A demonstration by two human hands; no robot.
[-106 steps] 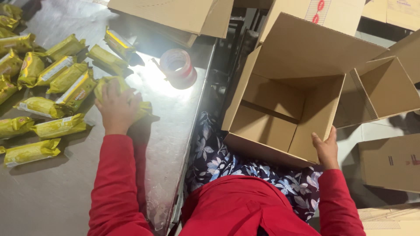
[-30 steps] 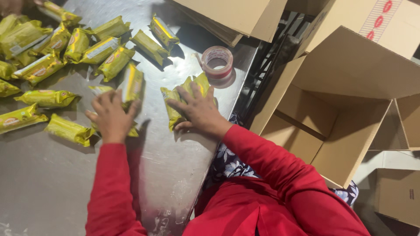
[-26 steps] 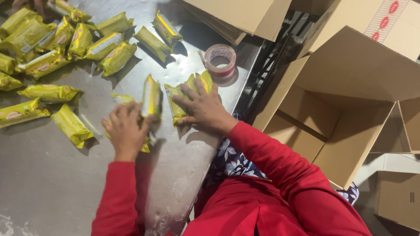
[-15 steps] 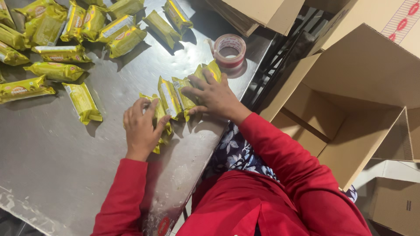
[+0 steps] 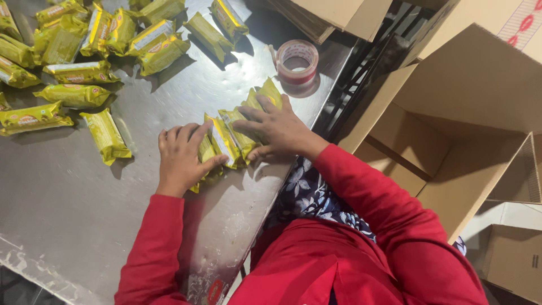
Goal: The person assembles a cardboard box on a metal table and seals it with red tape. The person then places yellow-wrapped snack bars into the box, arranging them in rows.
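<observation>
Honestly, these yellow packets (image 5: 237, 133) are looking like light, crinkly things; glossy film wrappers with something soft-ish or crumbly inside, so I'm guessing they're sliding easily on steel and slipping out of a loose grip; squeezing hard is probably a bad idea since whatever's inside could crush. Best bet for taking hold, I'd say, is pressing the row together from both ends and lifting it as one block, fingers along the long sides rather than pinching the sealed ends. Right now the left hand (image 5: 182, 160) is lying flat with fingers spread over the near end of the bunch, pushing in rather than closing around anything; the right hand (image 5: 276, 129) is doing the same from the other side, palm down, fingers splayed across the tops; so both are open-ish and pressing, not really clamped. The bunch is sitting on the metal table (image 5: 73, 226) near its right edge, standing on edge and leaning against each other in a short row between the two hands. Looks-wise they're small oblong pillow packs, bright yellow-green with a pale strip and a little red mark; more of them, the loose packets (image 5: 73, 95), are scattered up the left side; a tape roll (image 5: 297, 61) is sitting just beyond; an open cardboard box (image 5: 451, 147) is waiting off the table's right.
</observation>
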